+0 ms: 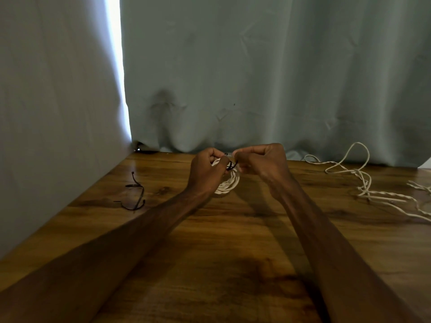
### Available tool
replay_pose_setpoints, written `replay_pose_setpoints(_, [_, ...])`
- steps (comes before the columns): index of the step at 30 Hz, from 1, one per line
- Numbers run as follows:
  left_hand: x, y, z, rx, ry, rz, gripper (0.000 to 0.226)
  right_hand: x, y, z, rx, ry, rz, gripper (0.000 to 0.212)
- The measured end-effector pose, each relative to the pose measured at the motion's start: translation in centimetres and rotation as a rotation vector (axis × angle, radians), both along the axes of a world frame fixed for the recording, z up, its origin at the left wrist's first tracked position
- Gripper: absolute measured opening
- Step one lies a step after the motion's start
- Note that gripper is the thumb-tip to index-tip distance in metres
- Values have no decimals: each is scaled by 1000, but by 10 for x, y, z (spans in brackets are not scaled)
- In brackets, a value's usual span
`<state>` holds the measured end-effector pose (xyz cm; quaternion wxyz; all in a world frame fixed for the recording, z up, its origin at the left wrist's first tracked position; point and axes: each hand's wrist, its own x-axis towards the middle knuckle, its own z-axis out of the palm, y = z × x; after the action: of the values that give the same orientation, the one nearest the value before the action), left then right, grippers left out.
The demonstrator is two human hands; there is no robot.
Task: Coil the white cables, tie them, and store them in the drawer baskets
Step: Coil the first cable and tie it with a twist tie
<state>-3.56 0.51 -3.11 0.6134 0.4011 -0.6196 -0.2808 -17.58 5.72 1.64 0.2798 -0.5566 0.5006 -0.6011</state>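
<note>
Above counter [233, 229]: coiled white cable [229, 184], left hand [206, 170] gripping it, right hand [260, 164] pinching black tie [231, 167]; risk: a slack tie lets the cable spring loose.

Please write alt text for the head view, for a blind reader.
A person's left hand grips a small coil of white twisted cable while the right hand pinches a thin black tie at its top, over a brown wooden table. Spare black ties lie left, loose white cables right.
</note>
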Motion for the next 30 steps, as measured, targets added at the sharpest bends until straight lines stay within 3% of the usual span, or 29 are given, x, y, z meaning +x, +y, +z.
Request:
replay_pose_setpoints(23, [0, 8, 3, -154, -154, -10, 10, -5, 5, 4, 92, 21, 25, 5])
replay_pose_setpoints(30, [4, 9, 8, -241, -243, -87, 8, -11, 7, 5, 170, -142, 126, 13])
